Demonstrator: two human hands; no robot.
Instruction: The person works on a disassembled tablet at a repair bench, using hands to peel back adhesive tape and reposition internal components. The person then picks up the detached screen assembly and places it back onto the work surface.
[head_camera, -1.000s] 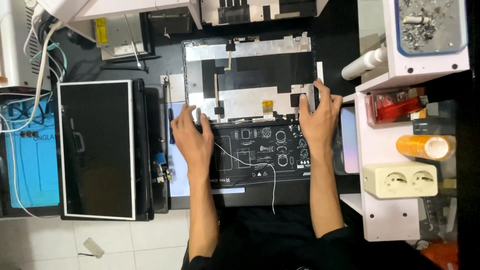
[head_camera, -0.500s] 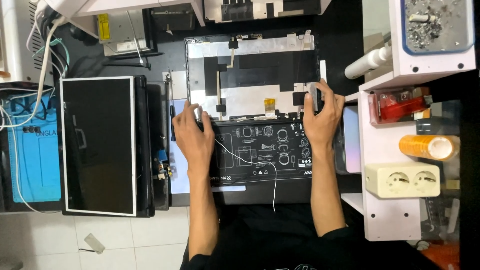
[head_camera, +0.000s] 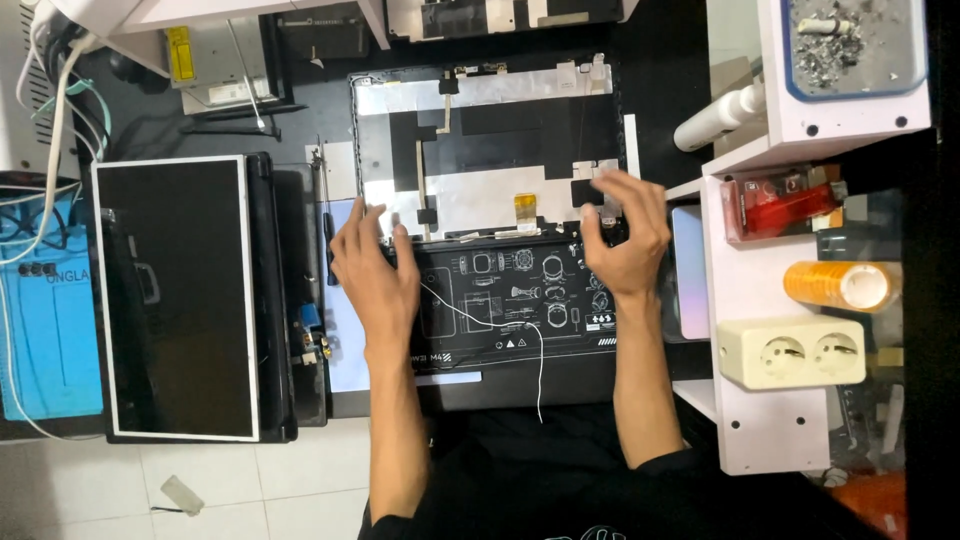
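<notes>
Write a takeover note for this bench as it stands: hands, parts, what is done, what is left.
Left hand: flat on the lower left corner of the laptop lid, fingers spread, holding nothing.
Right hand: fingers curled at the lid's lower right corner, by the hinge; whether they grip a part cannot be told.
Parts: lid lies open-faced on the black mat; the screen panel lies apart, left of it; a thin white wire trails over the mat.
Done: panel is out of the lid.
Left: lid still bare, panel not fitted.
</notes>
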